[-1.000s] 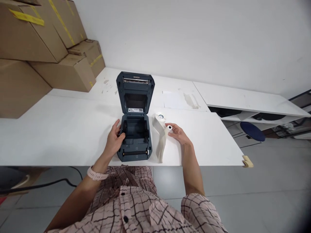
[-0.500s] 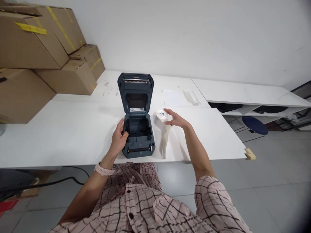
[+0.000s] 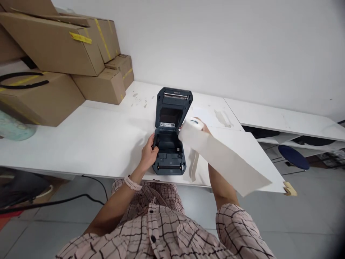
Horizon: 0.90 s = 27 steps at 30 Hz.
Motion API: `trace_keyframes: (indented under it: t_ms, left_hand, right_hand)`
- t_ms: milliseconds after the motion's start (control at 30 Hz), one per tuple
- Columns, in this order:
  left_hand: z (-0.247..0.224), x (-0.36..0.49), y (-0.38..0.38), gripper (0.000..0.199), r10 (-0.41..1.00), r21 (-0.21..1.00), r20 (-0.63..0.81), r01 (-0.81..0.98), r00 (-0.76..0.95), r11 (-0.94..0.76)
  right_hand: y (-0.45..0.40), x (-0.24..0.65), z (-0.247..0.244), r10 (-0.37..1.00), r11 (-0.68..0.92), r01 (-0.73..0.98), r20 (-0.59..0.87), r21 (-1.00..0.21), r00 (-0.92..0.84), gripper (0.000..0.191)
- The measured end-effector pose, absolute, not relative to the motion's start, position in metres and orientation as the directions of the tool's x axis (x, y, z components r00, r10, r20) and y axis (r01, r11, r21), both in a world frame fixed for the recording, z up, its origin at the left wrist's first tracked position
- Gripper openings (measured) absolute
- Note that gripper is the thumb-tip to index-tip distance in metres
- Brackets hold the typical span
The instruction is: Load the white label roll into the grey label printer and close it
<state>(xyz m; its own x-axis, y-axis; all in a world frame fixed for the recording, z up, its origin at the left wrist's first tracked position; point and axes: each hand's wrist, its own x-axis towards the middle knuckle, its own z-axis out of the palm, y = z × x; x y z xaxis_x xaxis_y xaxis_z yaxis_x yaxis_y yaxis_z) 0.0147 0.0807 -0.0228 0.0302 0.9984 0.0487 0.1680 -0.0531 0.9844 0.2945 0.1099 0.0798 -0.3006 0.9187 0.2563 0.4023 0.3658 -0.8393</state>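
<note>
Head view: right hand (image 3: 206, 128) grips the white cylindrical paper roll (image 3: 189, 132), probably light, floppy-tailed, best held round its rim, beside the open dark-grey plastic printer (image 3: 167, 158) the left hand (image 3: 149, 153) clasps.

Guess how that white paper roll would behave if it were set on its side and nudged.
The paper roll would probably roll when nudged, since it looks round. Its loose strip is likely flexible and might drag, as it extends out thin and long. It seems fairly light, since the right hand alone holds it up.
</note>
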Motion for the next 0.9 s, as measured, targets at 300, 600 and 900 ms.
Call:
trace_keyframes:
  t_ms: [300,600,900]
  left_hand:
    - [-0.018,0.013,0.076,0.084,0.999,0.986,0.000,0.167,0.053,-0.009]
    - [-0.022,0.013,0.077,0.079,0.998,0.984,0.042,0.169,0.048,-0.050]
    - [-0.021,0.015,0.074,0.069,0.997,0.988,0.062,0.137,0.042,-0.067]
  right_hand:
    - [0.136,0.195,0.084,0.815,0.485,0.832,-0.206,-0.271,-0.542,0.073]
    - [0.068,0.204,0.053,0.836,0.530,0.770,0.066,-0.354,-0.545,0.061]
    - [-0.023,0.202,0.014,0.880,0.474,0.788,0.194,-0.392,-0.433,0.053]
